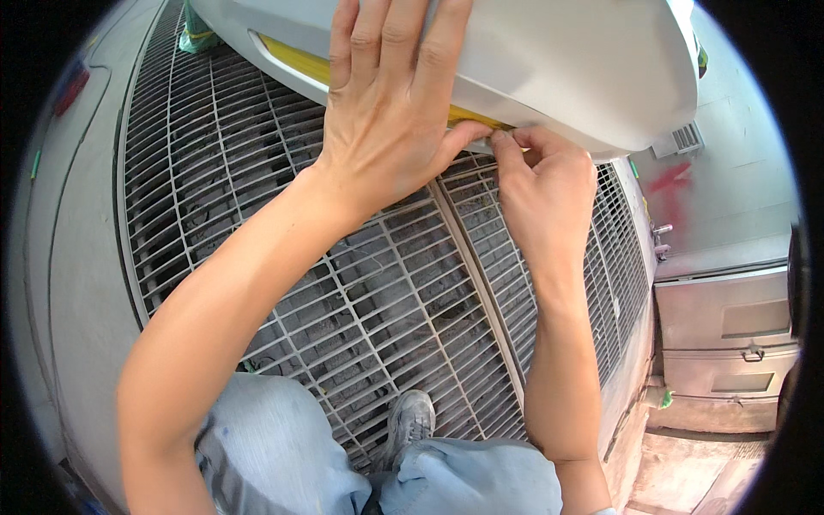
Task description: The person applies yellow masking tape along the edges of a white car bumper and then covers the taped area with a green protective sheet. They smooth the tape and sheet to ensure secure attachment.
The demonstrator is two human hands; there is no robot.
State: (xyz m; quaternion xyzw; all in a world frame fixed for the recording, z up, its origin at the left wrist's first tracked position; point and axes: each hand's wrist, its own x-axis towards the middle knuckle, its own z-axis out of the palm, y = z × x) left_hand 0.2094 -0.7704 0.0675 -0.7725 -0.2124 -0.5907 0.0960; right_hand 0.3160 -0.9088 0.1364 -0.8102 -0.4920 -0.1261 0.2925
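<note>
A smooth pale grey vehicle body panel [566,69] with a rounded end fills the top of the view. Yellow tape [296,60] runs along a long recess near its lower edge. My left hand [386,112] lies flat across the panel with its fingers stretched upward, covering part of the tape. Its thumb reaches right, close to my other fingertips. At the lower edge, my right hand [545,163] is closed in a pinch at the yellow strip. The fingers partly hide what they grip, and it appears to be the tape. Both forearms are bare.
Beneath the panel lies a metal floor grating [378,283] with a long dividing bar. My grey shoe [412,418] stands on it. Green wrapping [197,34] hangs at the upper left. On the right are a pale wall with a red smear and a cabinet [725,309] with a handle.
</note>
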